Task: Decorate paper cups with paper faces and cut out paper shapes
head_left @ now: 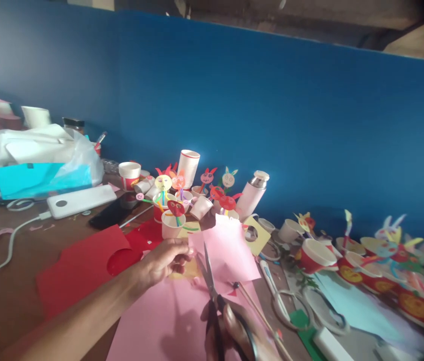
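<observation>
My left hand point(166, 261) pinches the left edge of a pink sheet of paper point(230, 250), holding it above the table. My right hand point(236, 326) is closed around the handles of a pair of scissors point(209, 273). The blades point up and away from me, slightly apart, and lie at the left part of the sheet. Whether they are cutting at this instant I cannot tell. A larger pink sheet point(151, 321) lies flat beneath both hands. Red paper point(80, 271) with a round cut-out is left of my left hand.
Paper cups point(172, 225) with paper animal faces stand beyond my hands, near a white flask point(251, 195). More decorated cups point(319, 255) fill the right side. A white power bank point(80, 201), a dark phone point(112, 213) and a plastic bag point(84, 155) lie left. A blue wall point(212, 100) rises behind.
</observation>
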The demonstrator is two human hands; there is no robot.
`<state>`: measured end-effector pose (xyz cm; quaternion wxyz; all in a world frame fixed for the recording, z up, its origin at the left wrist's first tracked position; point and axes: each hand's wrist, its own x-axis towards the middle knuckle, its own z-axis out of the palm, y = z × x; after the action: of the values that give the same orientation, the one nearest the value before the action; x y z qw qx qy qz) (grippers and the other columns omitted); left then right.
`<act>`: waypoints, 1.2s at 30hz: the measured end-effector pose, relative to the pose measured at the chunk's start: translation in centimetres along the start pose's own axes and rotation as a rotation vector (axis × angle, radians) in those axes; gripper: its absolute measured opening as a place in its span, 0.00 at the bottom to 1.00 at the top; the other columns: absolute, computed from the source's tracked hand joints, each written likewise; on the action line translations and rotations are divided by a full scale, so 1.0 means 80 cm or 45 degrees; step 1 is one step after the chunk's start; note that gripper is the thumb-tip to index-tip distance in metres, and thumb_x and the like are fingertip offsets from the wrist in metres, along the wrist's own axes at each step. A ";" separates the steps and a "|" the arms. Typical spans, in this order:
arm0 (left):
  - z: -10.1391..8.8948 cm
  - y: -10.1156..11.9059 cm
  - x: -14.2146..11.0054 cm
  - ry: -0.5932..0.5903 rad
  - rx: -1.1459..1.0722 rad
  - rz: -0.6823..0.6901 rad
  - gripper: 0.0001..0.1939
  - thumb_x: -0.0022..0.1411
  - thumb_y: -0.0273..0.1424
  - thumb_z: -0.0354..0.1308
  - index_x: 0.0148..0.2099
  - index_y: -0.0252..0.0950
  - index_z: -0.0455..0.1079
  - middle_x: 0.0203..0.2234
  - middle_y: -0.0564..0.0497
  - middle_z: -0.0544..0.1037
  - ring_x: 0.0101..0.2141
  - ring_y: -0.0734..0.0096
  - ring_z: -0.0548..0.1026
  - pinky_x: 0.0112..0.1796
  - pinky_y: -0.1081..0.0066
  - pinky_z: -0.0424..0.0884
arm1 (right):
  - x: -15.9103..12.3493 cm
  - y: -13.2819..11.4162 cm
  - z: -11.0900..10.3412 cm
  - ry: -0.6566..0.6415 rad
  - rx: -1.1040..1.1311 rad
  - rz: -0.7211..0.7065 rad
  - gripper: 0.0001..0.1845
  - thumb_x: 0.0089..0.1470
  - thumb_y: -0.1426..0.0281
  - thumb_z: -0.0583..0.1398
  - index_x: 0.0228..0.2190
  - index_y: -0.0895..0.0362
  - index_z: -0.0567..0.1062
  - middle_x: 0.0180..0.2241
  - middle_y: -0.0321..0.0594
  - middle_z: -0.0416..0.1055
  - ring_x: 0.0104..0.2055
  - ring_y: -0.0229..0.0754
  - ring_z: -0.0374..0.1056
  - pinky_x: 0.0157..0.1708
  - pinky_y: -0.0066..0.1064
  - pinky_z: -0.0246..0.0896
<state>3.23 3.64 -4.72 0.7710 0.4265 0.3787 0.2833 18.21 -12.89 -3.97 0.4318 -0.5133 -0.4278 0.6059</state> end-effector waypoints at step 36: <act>0.028 -0.018 -0.019 -0.067 0.195 0.051 0.08 0.43 0.32 0.59 0.21 0.33 0.65 0.18 0.51 0.72 0.17 0.77 0.66 0.24 0.73 0.65 | 0.029 0.032 0.002 -0.029 -0.036 -0.268 0.31 0.51 0.44 0.52 0.38 0.59 0.67 0.21 0.36 0.68 0.22 0.35 0.62 0.24 0.26 0.57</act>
<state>4.38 0.82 -4.70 0.7400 0.4991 0.3701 0.2575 17.59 -11.36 -6.97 0.4808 -0.4646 -0.4928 0.5569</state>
